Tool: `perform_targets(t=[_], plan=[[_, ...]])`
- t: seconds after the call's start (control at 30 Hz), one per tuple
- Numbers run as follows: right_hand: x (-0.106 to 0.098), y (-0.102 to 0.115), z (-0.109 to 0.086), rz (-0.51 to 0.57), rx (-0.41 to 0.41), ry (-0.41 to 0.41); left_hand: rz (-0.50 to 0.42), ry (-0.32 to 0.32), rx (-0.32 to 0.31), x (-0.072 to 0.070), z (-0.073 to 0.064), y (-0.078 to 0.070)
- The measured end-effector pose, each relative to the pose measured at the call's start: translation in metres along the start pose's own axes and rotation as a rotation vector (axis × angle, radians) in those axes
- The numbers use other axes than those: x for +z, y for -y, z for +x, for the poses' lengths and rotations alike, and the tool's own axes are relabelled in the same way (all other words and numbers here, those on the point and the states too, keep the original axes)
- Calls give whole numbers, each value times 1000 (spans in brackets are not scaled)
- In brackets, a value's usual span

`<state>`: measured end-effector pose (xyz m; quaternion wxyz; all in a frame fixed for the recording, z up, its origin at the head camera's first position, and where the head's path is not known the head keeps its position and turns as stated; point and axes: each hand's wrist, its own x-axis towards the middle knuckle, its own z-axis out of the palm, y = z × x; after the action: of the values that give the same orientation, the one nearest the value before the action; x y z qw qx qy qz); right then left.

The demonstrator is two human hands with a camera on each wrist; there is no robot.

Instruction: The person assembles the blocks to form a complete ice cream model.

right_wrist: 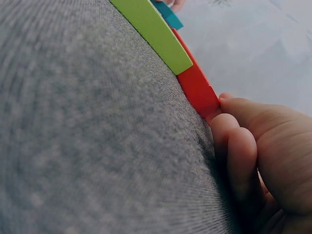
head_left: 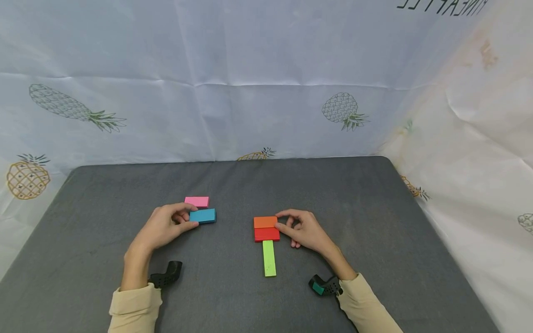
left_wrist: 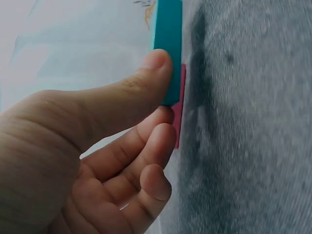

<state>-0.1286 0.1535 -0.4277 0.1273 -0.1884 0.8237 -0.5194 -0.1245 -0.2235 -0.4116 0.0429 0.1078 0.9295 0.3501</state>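
Observation:
My left hand (head_left: 163, 226) pinches a flat blue block (head_left: 203, 216) by its left end, between thumb and fingers. In the left wrist view the thumb lies against that blue block (left_wrist: 168, 39), whose lower edge stands a little off the cloth. Just behind it lies a pink block (head_left: 197, 200). With thumb and forefinger, my right hand (head_left: 307, 230) pinches the right end of an orange block (head_left: 264, 222). A red block (head_left: 266, 235) lies along its near side. From the red one a lime green block (head_left: 269, 259) runs lengthwise towards me, like a stem.
Dark grey cloth (head_left: 225, 296) covers the table. White pineapple-print fabric (head_left: 233, 46) hangs behind it and along the right side. Black wrist-worn devices (head_left: 167, 274) sit beside both forearms, close over the cloth.

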Motion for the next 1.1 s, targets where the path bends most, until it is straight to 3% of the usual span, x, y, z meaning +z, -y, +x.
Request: perform_targets(t=[0.63,1.1], plan=[[0,-1,0,5,5,2,-32,-136,69,21,12,-23],[1,-2,0,8,3,1,-15,-135,118,46,22,-40]])
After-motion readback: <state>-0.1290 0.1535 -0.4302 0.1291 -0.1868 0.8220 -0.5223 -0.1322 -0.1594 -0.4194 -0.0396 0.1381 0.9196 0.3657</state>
